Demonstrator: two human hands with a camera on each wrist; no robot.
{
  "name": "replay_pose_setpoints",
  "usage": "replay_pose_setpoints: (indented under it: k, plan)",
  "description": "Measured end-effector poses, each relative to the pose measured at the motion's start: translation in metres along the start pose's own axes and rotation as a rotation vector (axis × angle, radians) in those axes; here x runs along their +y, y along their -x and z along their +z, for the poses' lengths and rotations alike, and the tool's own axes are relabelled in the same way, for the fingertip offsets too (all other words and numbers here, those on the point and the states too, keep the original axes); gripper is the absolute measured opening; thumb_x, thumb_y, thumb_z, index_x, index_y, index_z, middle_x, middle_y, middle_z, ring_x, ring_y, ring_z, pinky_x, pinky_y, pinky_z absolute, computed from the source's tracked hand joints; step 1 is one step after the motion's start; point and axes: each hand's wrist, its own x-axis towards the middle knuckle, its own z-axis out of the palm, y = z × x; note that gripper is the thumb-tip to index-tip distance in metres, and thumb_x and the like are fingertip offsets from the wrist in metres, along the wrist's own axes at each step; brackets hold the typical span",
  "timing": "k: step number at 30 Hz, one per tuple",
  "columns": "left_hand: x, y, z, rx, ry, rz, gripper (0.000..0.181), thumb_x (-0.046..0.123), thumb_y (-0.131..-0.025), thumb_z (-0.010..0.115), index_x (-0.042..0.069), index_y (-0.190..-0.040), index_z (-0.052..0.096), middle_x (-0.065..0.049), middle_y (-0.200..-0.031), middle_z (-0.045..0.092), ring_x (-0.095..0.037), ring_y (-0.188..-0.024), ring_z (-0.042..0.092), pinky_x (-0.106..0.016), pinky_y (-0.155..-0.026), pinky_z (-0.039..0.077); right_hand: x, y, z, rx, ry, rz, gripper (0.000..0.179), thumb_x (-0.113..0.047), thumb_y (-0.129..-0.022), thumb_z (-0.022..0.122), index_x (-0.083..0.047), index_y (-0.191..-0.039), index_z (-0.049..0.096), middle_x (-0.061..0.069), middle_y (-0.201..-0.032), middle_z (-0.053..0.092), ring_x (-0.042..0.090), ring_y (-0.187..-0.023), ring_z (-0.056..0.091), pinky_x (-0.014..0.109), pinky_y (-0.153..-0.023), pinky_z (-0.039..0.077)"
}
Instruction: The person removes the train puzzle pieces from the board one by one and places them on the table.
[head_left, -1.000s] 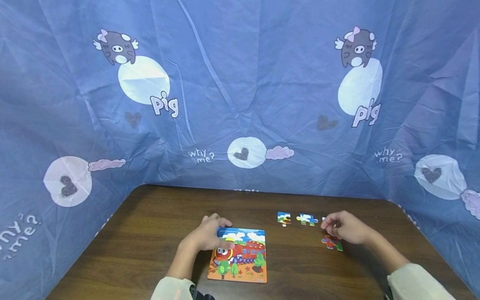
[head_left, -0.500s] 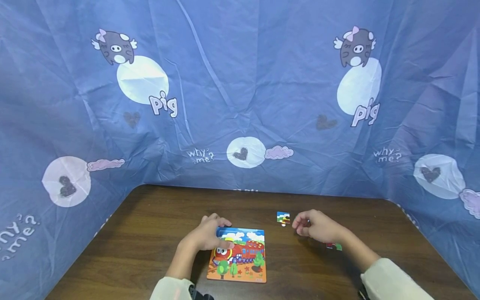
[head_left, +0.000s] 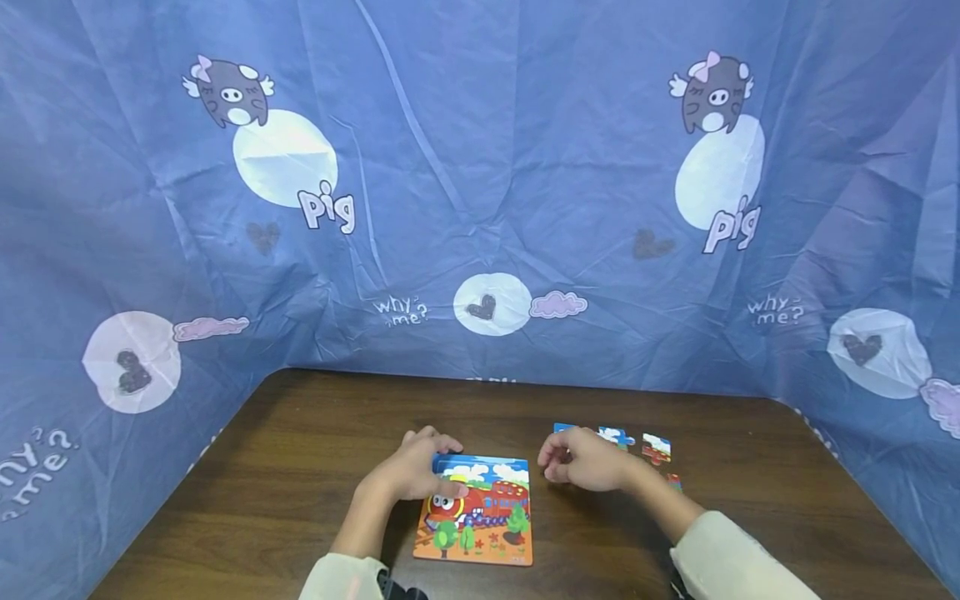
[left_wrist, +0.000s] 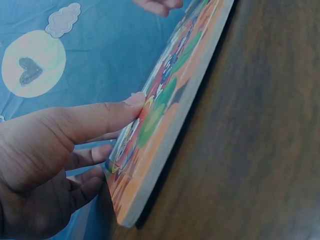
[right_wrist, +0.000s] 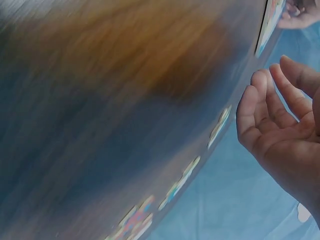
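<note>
A square jigsaw puzzle with a red cartoon train lies flat on the table. My left hand holds its upper left corner, the thumb on the picture and the other fingers at the edge. To the right of the puzzle, my right hand hovers with loosely bent fingers and nothing visible between them. Beyond and beside it lie loose puzzle pieces: a mostly covered one, a blue-and-white one, a red-and-white one and one partly hidden by the right forearm.
The brown wooden table has rounded far corners. Behind it hangs a blue cloth printed with pigs, hearts and clouds. In the right wrist view, several pieces lie in a line along the table surface.
My right hand has moved left from the rightmost pieces, past the others, to near the puzzle's right side. Pieces it covered show again. The left hand and the puzzle stay put.
</note>
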Motion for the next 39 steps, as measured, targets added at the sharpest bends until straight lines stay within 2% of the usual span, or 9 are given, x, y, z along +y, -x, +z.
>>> replay_pose_setpoints:
  k: [7,15,23,29,39]
  plan:
    - [0.000,0.000,-0.001,-0.004,-0.005,0.000,0.063,0.040,-0.073,0.093,0.017,-0.127,0.069,-0.002,-0.118,0.058,-0.025,-0.114,0.045,-0.057,-0.097,0.048,-0.009,-0.013,0.018,-0.032,0.063,-0.014,0.005,-0.001,-0.094,0.069,-0.006,-0.095,0.069,-0.004,-0.078,0.062,0.007,-0.069,0.053,0.025,-0.063,0.046]
    - [0.000,0.001,-0.001,0.001,-0.004,0.011,0.062,0.039,-0.073,0.093,0.017,-0.126,0.070,-0.003,-0.117,0.059,-0.025,-0.113,0.046,-0.055,-0.097,0.047,-0.024,-0.025,0.033,-0.052,0.100,-0.007,0.005,-0.004,-0.094,0.070,-0.009,-0.094,0.069,-0.003,-0.074,0.062,0.009,-0.064,0.052,0.025,-0.060,0.043]
    - [0.001,0.001,-0.001,-0.006,0.004,0.012,0.062,0.038,-0.074,0.093,0.016,-0.126,0.069,-0.003,-0.118,0.058,-0.025,-0.112,0.045,-0.056,-0.096,0.047,-0.036,-0.034,0.050,-0.066,0.098,-0.015,0.006,-0.006,-0.092,0.074,-0.009,-0.094,0.069,-0.004,-0.067,0.057,0.006,-0.056,0.048,0.022,-0.054,0.038]
    - [0.002,0.001,-0.002,-0.006,-0.004,0.009,0.061,0.036,-0.074,0.093,0.016,-0.126,0.069,-0.003,-0.117,0.058,-0.025,-0.112,0.045,-0.056,-0.095,0.048,-0.041,-0.038,0.057,-0.069,0.122,-0.021,0.025,-0.020,-0.088,0.082,-0.007,-0.103,0.068,-0.004,-0.068,0.055,0.005,-0.056,0.045,0.021,-0.052,0.037]
    - [0.003,0.000,-0.002,-0.009,0.007,-0.003,0.060,0.036,-0.074,0.093,0.016,-0.126,0.070,-0.003,-0.117,0.058,-0.025,-0.112,0.045,-0.055,-0.096,0.047,-0.042,-0.039,0.064,-0.054,0.170,0.001,0.045,-0.026,-0.080,0.090,-0.007,-0.115,0.068,-0.001,-0.087,0.058,0.008,-0.075,0.050,0.024,-0.066,0.044]
